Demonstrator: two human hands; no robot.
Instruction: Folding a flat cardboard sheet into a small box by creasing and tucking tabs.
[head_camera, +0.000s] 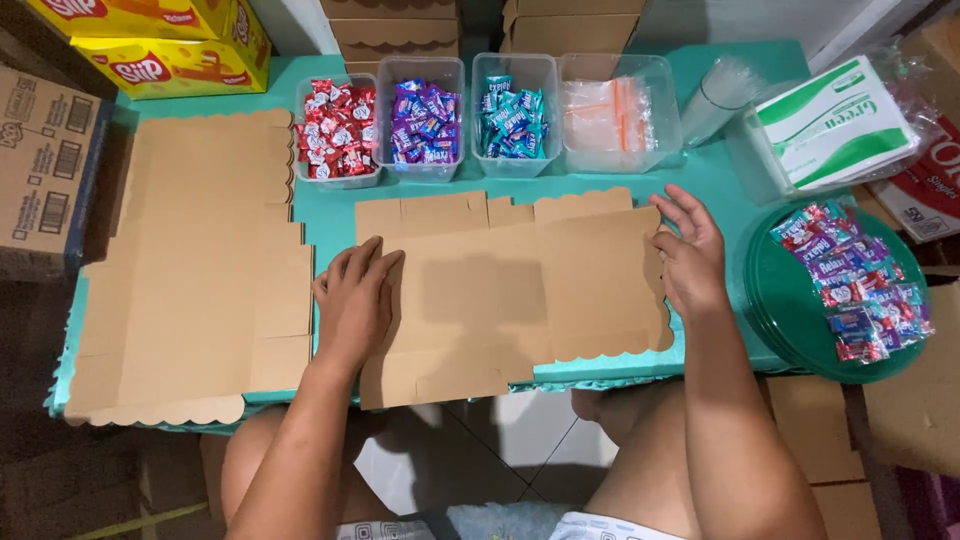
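A flat, unfolded cardboard box blank (510, 290) with a scalloped edge lies on the teal tabletop (700, 180). The left hand (352, 300) presses palm-down on its left part; the right hand (688, 250) rests on its right edge, fingers spread. A stack of similar blanks (195, 270) lies to the left. Behind stand clear tubs of red candies (337, 130), purple candies (422, 122), teal candies (513, 118) and small zip bags (615, 112).
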